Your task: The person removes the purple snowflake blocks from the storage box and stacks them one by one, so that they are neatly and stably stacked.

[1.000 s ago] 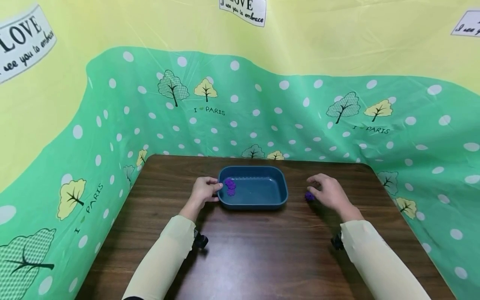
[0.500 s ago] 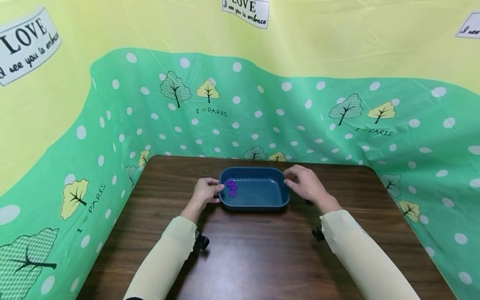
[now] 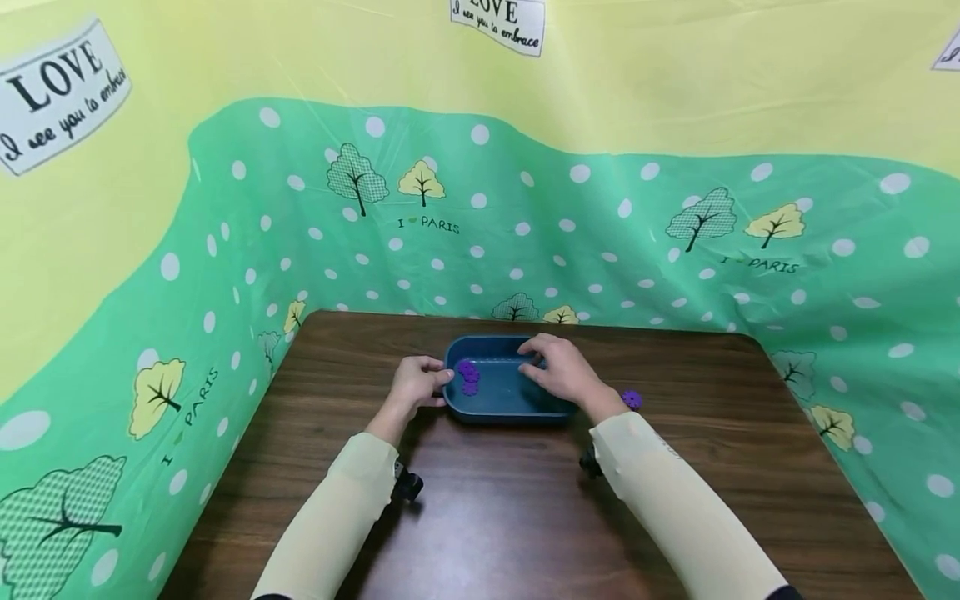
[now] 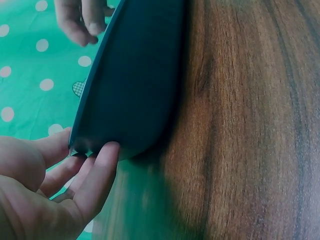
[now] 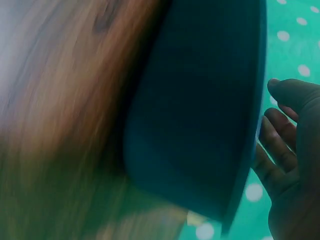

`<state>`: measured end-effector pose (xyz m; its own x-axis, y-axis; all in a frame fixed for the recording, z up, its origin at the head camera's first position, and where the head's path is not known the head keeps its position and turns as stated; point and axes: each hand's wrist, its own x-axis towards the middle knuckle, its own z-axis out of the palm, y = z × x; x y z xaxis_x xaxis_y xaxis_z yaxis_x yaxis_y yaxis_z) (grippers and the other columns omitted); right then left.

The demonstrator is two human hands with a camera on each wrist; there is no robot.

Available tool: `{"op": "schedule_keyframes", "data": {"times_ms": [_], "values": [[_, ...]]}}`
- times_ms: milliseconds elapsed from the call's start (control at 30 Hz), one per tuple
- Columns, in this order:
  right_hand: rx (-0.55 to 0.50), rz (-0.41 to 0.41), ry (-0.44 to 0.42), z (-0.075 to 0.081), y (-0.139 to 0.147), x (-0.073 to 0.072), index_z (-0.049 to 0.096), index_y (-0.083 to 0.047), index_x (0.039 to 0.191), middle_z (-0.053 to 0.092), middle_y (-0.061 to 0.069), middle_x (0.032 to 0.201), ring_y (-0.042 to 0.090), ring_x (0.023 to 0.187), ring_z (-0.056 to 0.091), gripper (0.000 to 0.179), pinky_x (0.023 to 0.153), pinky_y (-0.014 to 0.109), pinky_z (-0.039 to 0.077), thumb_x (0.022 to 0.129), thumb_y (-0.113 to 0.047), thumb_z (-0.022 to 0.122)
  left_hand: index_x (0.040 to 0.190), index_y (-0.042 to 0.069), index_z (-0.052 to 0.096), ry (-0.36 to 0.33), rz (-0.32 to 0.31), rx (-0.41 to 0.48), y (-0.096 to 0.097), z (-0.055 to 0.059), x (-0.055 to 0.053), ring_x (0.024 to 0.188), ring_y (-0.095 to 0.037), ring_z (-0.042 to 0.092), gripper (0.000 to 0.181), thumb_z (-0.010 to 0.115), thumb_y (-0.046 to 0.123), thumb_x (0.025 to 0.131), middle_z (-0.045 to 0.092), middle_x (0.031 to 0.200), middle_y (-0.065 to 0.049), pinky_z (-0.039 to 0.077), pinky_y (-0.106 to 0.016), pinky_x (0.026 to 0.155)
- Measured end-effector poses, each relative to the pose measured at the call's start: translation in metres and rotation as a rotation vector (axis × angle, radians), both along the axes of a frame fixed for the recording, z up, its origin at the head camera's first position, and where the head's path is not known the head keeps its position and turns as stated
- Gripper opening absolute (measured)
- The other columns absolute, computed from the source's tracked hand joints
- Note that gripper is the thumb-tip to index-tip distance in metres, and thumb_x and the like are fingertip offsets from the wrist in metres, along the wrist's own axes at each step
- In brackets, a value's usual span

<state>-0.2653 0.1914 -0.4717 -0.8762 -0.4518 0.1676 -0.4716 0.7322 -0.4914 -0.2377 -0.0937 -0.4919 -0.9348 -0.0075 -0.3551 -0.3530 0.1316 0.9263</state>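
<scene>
My left hand point(image 3: 414, 385) holds the left end of a blue rectangular tray point(image 3: 510, 418). In the left wrist view, its thumb lies at the rim and its fingertips point(image 4: 108, 150) touch the outer wall. Over the right half of the tray hovers my right hand point(image 3: 562, 371), fingers loosely bent and apart, with nothing visible between them. The right wrist view shows those fingers point(image 5: 280, 145) beyond the tray's wall. Several small purple notched discs point(image 3: 468, 377) lie together inside the tray's left end. Another purple notched disc point(image 3: 632, 400) is on the table, right of the tray.
The dark wooden table point(image 3: 480, 517) extends around the tray. Behind it and at both sides hangs a green and yellow cloth point(image 3: 465, 275) with dots and trees. A black wrist camera point(image 3: 408, 485) sits under the left sleeve, another point(image 3: 590, 462) under the right.
My right hand has moved left, from above the loose disc on the table to over the tray. That disc is uncovered now. The left hand stays at the tray's left end.
</scene>
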Motion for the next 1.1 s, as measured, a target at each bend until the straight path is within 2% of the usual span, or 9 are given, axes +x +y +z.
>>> {"op": "schedule_keyframes", "data": {"times_ms": [333, 533, 667, 833, 1100], "values": [[0.06, 0.024, -0.105, -0.013, -0.043, -0.001, 0.071, -0.01, 0.125, 0.07, 0.005, 0.12, 0.021, 0.102, 0.069, 0.034, 0.087, 0.043, 0.061, 0.095, -0.026, 0.076, 0.126, -0.004, 0.065, -0.004, -0.003, -0.005, 0.0, 0.001, 0.0, 0.095, -0.031, 0.073, 0.034, 0.072, 0.011, 0.097, 0.069, 0.112, -0.02, 0.067, -0.038, 0.068], [0.056, 0.036, -0.15, -0.02, -0.062, -0.003, 0.071, -0.009, 0.126, 0.07, 0.008, 0.123, 0.022, 0.104, 0.068, 0.035, 0.089, 0.044, 0.061, 0.095, -0.024, 0.076, 0.129, -0.005, 0.064, 0.001, -0.014, -0.001, 0.0, 0.004, 0.002, 0.099, -0.035, 0.072, 0.034, 0.07, 0.011, 0.099, 0.069, 0.111, -0.02, 0.067, -0.038, 0.069], [0.065, 0.036, -0.168, -0.026, -0.072, -0.007, 0.072, -0.01, 0.124, 0.07, 0.007, 0.121, 0.023, 0.105, 0.067, 0.033, 0.09, 0.043, 0.06, 0.094, -0.024, 0.077, 0.125, -0.003, 0.066, 0.006, -0.006, -0.005, -0.001, 0.004, 0.001, 0.097, -0.035, 0.072, 0.031, 0.071, 0.011, 0.098, 0.07, 0.109, -0.02, 0.067, -0.038, 0.068], [0.128, 0.029, -0.193, -0.032, -0.081, -0.011, 0.071, -0.013, 0.125, 0.068, 0.005, 0.121, 0.022, 0.107, 0.067, 0.035, 0.093, 0.041, 0.06, 0.094, -0.028, 0.077, 0.126, -0.004, 0.066, 0.01, -0.006, -0.001, -0.002, 0.0, -0.001, 0.09, -0.029, 0.072, 0.032, 0.069, 0.011, 0.098, 0.071, 0.108, -0.022, 0.066, -0.037, 0.065], [0.2, -0.002, -0.203, -0.033, -0.089, -0.012, 0.072, -0.016, 0.127, 0.068, 0.006, 0.126, 0.023, 0.113, 0.066, 0.039, 0.1, 0.044, 0.057, 0.093, -0.034, 0.078, 0.13, -0.007, 0.063, 0.011, -0.008, 0.012, -0.003, 0.0, -0.002, 0.083, -0.022, 0.069, 0.039, 0.065, 0.008, 0.094, 0.068, 0.103, -0.018, 0.066, -0.035, 0.064]]}}
